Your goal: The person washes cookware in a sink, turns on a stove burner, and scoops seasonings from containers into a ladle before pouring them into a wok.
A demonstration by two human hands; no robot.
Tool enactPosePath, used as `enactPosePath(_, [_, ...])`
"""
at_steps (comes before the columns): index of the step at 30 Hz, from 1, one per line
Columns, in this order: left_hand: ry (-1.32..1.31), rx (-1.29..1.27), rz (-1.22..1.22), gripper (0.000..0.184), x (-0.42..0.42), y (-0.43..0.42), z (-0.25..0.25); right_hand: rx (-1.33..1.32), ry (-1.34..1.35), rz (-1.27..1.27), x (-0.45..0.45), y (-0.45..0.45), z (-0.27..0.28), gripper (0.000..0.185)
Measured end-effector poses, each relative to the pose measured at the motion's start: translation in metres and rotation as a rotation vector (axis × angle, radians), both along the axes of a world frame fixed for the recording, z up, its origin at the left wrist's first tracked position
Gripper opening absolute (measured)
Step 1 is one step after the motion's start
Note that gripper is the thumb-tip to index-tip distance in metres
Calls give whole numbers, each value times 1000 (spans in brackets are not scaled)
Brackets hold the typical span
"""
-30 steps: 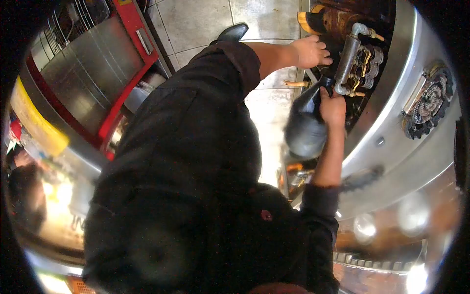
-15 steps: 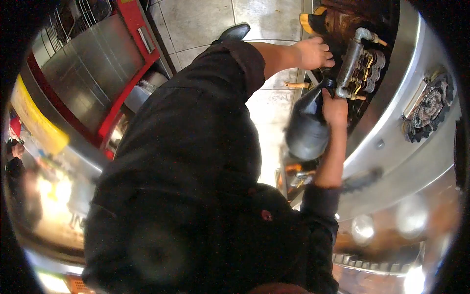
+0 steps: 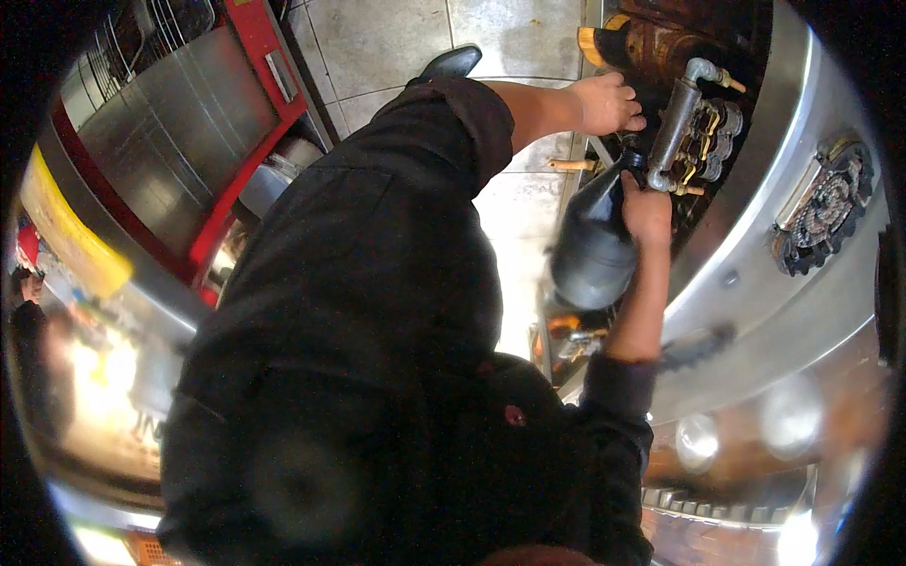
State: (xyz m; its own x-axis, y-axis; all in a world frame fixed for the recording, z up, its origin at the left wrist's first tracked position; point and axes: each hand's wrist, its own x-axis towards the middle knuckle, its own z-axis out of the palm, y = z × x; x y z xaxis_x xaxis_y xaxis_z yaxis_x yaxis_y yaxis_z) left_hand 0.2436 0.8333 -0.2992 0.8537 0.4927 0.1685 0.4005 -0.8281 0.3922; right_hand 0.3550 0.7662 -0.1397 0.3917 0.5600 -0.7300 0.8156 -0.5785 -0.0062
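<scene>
My right hand (image 3: 646, 215) grips a large dark plastic jug (image 3: 593, 247) close to its neck. The jug's mouth sits just below a small, dark fitting at the front of the metal equipment; whether they touch is unclear. Just above the mouth, my left hand (image 3: 607, 102) has its fingers curled round or against something there, mostly hidden beneath them. Beside both hands runs a thick metal pipe (image 3: 676, 127) with elbows at its ends, and brass-coloured valve parts (image 3: 710, 137) lie alongside.
A yellow-and-black object (image 3: 604, 45) sits beyond my left hand. Pale tiled floor (image 3: 396, 42) lies below, with a black shoe (image 3: 453, 62) on it. A curved steel panel (image 3: 746, 283) is on the right. To the left stands a red-framed cabinet (image 3: 222, 231).
Both hands keep nearly the same place and grip. The jug has shifted very slightly, and the fitting under my left fingers shows a little more.
</scene>
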Motion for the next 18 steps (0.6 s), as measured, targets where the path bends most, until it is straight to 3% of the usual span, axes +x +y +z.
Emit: enactPosePath(18, [-70,52,24,32,3,0,-6,96,5,79,8,-5,-8,40])
